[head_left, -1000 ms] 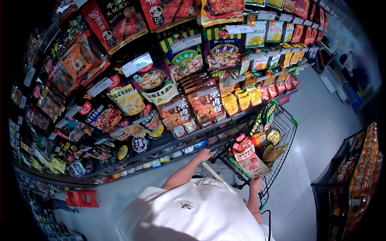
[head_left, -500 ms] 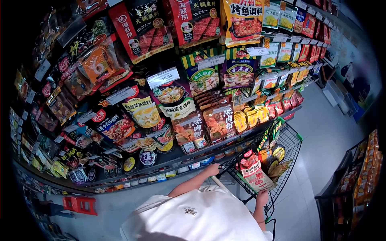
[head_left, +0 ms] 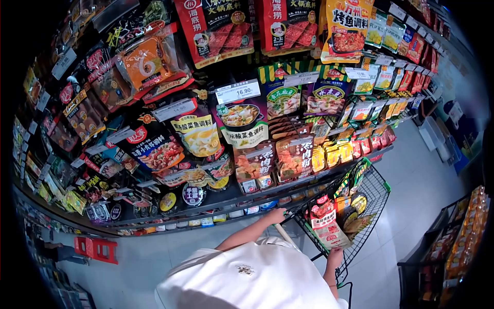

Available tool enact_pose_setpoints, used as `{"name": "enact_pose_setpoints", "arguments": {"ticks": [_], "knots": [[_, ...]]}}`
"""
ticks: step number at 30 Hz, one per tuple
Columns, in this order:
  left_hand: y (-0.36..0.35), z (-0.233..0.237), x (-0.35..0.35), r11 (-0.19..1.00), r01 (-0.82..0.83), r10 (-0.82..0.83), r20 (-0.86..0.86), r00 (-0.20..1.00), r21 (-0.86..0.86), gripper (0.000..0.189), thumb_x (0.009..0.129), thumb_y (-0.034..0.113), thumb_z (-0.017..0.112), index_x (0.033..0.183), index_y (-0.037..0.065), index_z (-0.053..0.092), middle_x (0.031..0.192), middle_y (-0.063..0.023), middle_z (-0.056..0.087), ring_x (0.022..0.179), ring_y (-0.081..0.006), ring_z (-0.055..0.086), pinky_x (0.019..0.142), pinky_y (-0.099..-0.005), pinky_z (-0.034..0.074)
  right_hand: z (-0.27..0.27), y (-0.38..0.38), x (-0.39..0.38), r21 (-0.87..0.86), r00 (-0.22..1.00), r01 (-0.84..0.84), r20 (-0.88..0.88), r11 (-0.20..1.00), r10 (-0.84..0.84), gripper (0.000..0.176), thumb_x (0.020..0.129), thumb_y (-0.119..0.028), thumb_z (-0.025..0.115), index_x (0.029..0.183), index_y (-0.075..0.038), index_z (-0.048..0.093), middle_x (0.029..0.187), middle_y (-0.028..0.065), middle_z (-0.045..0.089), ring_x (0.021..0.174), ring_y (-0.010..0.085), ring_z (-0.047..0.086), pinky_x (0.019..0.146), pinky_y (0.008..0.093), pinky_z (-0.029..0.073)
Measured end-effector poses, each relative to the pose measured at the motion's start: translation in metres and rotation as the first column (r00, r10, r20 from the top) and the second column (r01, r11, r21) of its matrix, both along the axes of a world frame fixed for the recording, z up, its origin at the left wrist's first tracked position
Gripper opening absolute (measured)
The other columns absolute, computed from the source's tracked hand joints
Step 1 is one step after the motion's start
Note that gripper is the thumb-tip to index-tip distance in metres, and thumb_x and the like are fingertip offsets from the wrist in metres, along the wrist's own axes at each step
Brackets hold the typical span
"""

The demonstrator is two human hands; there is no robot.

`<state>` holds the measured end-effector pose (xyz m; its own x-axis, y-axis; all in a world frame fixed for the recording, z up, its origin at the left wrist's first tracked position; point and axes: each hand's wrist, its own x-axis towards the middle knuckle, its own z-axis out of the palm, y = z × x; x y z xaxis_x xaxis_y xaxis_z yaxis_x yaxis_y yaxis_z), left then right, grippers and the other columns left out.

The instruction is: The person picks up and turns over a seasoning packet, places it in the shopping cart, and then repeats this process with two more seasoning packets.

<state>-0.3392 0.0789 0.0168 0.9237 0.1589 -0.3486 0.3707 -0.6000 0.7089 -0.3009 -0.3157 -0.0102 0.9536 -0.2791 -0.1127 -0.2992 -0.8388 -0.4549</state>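
Note:
A black wire shopping cart [head_left: 378, 206] with green corners stands just in front of me. My left hand [head_left: 277, 216] is closed at the far end of its pale handle bar [head_left: 284, 234]. My right hand [head_left: 335, 256] pinches the lower edge of a red and cream seasoning packet [head_left: 329, 229]. That packet lies tilted over the near part of the basket. Beyond it in the cart are a yellow-lidded round container [head_left: 358, 202] and a green and black striped packet [head_left: 356, 177]. Small details of the right fingers are hard to make out.
Tall shelves of hanging seasoning packets [head_left: 239, 121] with price tags [head_left: 238, 91] fill the front and left. Another product rack [head_left: 453, 247] stands to the right across the aisle floor [head_left: 396, 219]. A red stool [head_left: 96, 249] and part of a person [head_left: 67, 253] are at the lower left.
The shelves have shifted right and slightly down in view as the camera turned. Both hands, the packet and the cart keep nearly the same places relative to each other.

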Motion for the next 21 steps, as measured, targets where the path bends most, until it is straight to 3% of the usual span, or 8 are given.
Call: {"name": "enact_pose_setpoints", "arguments": {"ticks": [1,3,6,9,10,13,17,21], "knots": [[0.001,0.000,-0.001,1.000,0.000,0.000,0.004,1.000,-0.004,0.037,0.083,0.012,0.058,0.120,0.012,0.065,0.098,-0.0184,0.071,0.092,-0.0343,0.070,0.077,-0.0456,0.054,0.002,0.002,0.000,-0.015,1.000,-0.002,-0.002,1.000,0.002,0.023,0.088,-0.028,0.064,0.094,-0.006,0.062,0.087,0.0187,0.070,0.082,0.0421,0.067,0.070,0.0513,0.053],[0.004,0.000,-0.001,0.998,-0.036,0.034,-0.032,0.999,-0.043,0.032,0.083,0.014,0.061,0.115,0.012,0.065,0.108,-0.0192,0.069,0.101,-0.0416,0.065,0.084,-0.0510,0.053,0.002,0.001,-0.001,-0.024,0.998,-0.019,-0.060,1.000,0.018,0.022,0.087,-0.028,0.060,0.102,-0.012,0.061,0.091,0.0171,0.072,0.086,0.0414,0.068,0.073,0.0519,0.054],[0.008,-0.004,-0.005,0.999,-0.033,0.034,0.044,0.998,-0.020,0.034,0.082,0.011,0.060,0.116,0.011,0.066,0.090,-0.0146,0.071,0.080,-0.0317,0.071,0.071,-0.0429,0.054,-0.007,0.004,-0.001,-0.020,0.998,-0.018,-0.063,1.000,0.016,0.022,0.086,-0.027,0.061,0.102,-0.011,0.062,0.091,0.0171,0.072,0.085,0.0412,0.069,0.074,0.0515,0.054],[0.012,-0.006,-0.007,0.996,-0.039,0.042,0.042,0.998,-0.078,0.033,0.082,0.011,0.061,0.115,0.010,0.066,0.089,-0.0140,0.070,0.078,-0.0303,0.070,0.071,-0.0416,0.053,-0.010,0.004,-0.003,0.013,0.999,-0.044,-0.032,0.999,0.044,0.022,0.086,-0.025,0.062,0.101,-0.010,0.062,0.091,0.0170,0.072,0.084,0.0403,0.069,0.073,0.0510,0.054],[0.013,-0.007,-0.008,0.993,-0.050,0.056,0.047,0.997,-0.106,0.034,0.082,0.010,0.061,0.116,0.010,0.066,0.087,-0.0136,0.070,0.080,-0.0289,0.070,0.071,-0.0406,0.053,-0.009,0.006,-0.003,0.010,0.999,-0.019,-0.047,1.000,0.020,0.022,0.086,-0.024,0.063,0.101,-0.009,0.062,0.091,0.0166,0.072,0.084,0.0399,0.069,0.073,0.0506,0.054],[0.018,-0.007,-0.013,0.983,-0.055,0.062,0.036,0.997,-0.178,0.035,0.081,0.014,0.062,0.115,0.015,0.068,0.105,-0.0198,0.070,0.100,-0.0408,0.065,0.084,-0.0468,0.052,-0.009,0.007,-0.005,0.008,0.999,-0.008,-0.037,1.000,0.009,0.021,0.086,-0.025,0.062,0.101,-0.009,0.062,0.091,0.0162,0.072,0.084,0.0397,0.069,0.073,0.0499,0.054],[0.022,-0.014,-0.017,0.962,-0.047,0.075,0.093,0.993,-0.271,0.039,0.079,0.009,0.062,0.117,0.014,0.068,0.098,-0.0178,0.070,0.092,-0.0354,0.067,0.080,-0.0425,0.051,-0.005,0.012,-0.005,0.012,1.000,-0.009,-0.025,1.000,0.010,0.019,0.089,-0.025,0.061,0.099,-0.009,0.062,0.091,0.0162,0.071,0.084,0.0396,0.068,0.071,0.0496,0.053],[0.027,-0.026,-0.014,0.934,-0.002,0.030,0.072,0.997,-0.357,0.046,0.078,0.003,0.066,0.124,0.011,0.065,0.090,-0.0058,0.064,0.084,-0.0194,0.061,0.077,-0.0339,0.049,-0.009,0.010,-0.005,-0.014,1.000,-0.029,-0.010,0.999,0.028,0.019,0.090,-0.025,0.060,0.099,-0.008,0.061,0.091,0.0163,0.071,0.084,0.0406,0.067,0.070,0.0494,0.052]]}}
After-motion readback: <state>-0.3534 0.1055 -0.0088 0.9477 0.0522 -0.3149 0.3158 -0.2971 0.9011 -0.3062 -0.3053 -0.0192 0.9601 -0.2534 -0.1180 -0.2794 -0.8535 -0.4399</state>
